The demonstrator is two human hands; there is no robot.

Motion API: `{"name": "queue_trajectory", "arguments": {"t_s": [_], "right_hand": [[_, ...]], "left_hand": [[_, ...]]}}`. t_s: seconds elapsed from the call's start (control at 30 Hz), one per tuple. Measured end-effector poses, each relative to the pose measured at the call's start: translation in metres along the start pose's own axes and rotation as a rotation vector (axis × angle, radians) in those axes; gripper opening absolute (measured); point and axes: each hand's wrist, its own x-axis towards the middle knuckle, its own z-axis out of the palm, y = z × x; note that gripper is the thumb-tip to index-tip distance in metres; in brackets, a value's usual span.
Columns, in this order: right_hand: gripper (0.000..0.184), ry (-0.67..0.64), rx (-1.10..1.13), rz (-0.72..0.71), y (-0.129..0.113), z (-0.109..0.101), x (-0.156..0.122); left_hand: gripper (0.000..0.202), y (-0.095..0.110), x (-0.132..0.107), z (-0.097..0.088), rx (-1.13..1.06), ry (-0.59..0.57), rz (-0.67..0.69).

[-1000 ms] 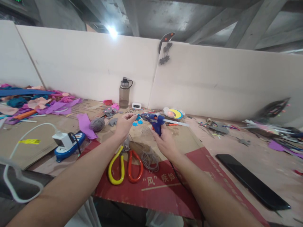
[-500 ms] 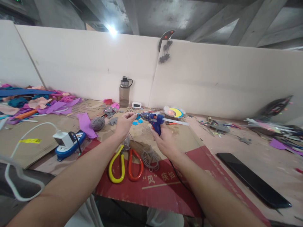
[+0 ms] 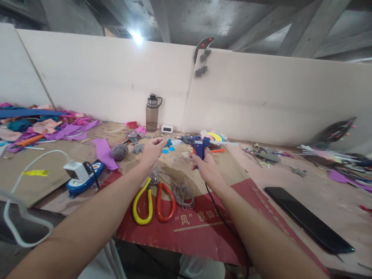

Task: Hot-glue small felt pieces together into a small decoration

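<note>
My right hand (image 3: 205, 166) is wrapped round the grip of a blue glue gun (image 3: 198, 143), held out over the cardboard with its nozzle pointing left. My left hand (image 3: 151, 152) pinches a small blue felt piece (image 3: 168, 143) between thumb and fingers, a short way left of the nozzle. More small blue felt shapes (image 3: 168, 149) lie on the table just beyond it. The gun's black cord (image 3: 216, 211) trails back along my right forearm.
Scissors with yellow and orange handles (image 3: 151, 199) and a coil of grey cord (image 3: 183, 193) lie near me. A power strip with a white plug (image 3: 83, 175), a grey yarn ball (image 3: 118, 151), a water bottle (image 3: 152, 113), felt scraps (image 3: 52, 128) and a black phone (image 3: 308, 219) surround them.
My right hand has carried the glue gun to the right and a little farther away, away from the felt piece. My left hand has hardly moved.
</note>
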Motion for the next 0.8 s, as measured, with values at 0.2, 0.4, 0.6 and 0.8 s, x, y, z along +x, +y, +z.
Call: {"name": "queue_trajectory", "arguments": {"t_s": [0.2, 0.4, 0.6, 0.8], "right_hand": [[0.019, -0.134, -0.442, 0.240, 0.023, -0.015, 0.023], [0.043, -0.008, -1.017, 0.096, -0.001, -0.026, 0.017], [0.034, -0.047, -0.586, -0.063, -0.009, -0.003, 0.004], [0.022, -0.025, -0.569, 0.002, 0.023, -0.012, 0.018]], "left_hand": [[0.021, -0.003, -0.001, 0.003, -0.024, -0.022, -0.023], [0.014, -0.003, -0.007, 0.006, 0.294, 0.019, 0.254], [0.001, 0.010, -0.019, 0.012, 0.622, 0.062, 0.541], [0.005, 0.010, -0.020, 0.012, 0.564, 0.006, 0.468]]}}
